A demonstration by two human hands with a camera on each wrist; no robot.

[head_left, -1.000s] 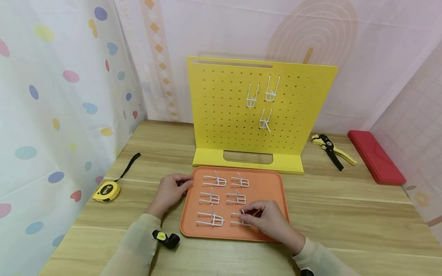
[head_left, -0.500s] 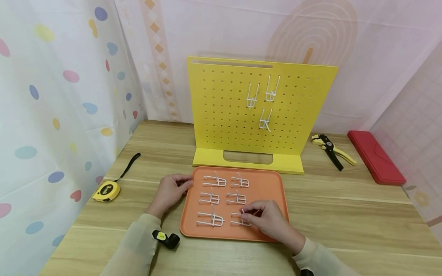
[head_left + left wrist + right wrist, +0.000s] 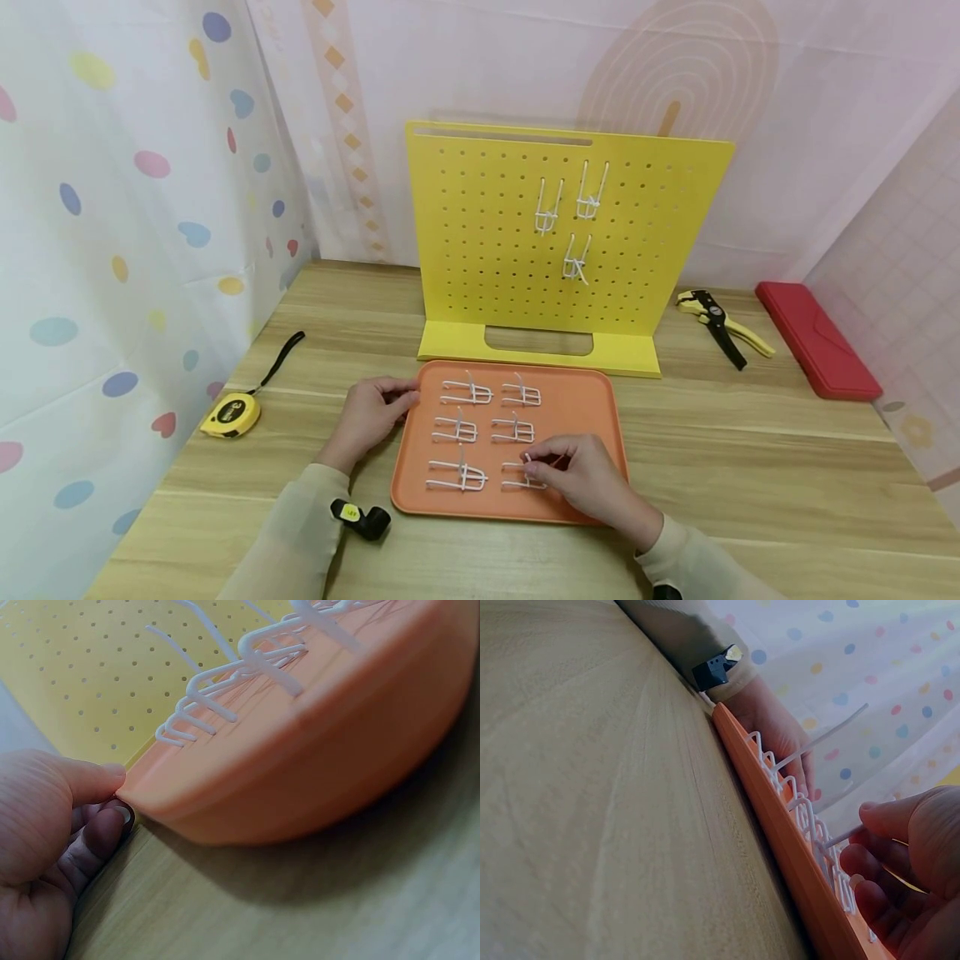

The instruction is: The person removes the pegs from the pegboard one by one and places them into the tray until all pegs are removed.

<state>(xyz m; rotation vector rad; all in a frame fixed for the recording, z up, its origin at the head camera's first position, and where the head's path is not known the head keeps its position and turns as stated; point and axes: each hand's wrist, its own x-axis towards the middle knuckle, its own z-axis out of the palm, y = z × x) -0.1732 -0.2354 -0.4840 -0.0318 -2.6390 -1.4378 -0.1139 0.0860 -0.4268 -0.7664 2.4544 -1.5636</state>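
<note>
An orange tray (image 3: 577, 400) lies on the wooden table, bearing several white wire pegboard hooks (image 3: 465, 477) in two columns. My left hand (image 3: 369, 421) pinches the tray's left rim, with the thumb on top and fingers below, as the left wrist view (image 3: 37, 825) shows. At the near right of the tray, my right hand (image 3: 585, 479) pinches the upright prong of a pegboard hook (image 3: 522, 484) between thumb and fingers. That hook still lies at tray level, its right end hidden behind the fingers. The right wrist view shows the thumb (image 3: 889, 817) against the prong.
Behind the tray stands a yellow pegboard (image 3: 480, 250) with 3 white hooks hung on it. A yellow tape measure (image 3: 234, 415) lies on the left. Yellow-and-black wire strippers (image 3: 722, 327) and a red case (image 3: 817, 342) lie on the right.
</note>
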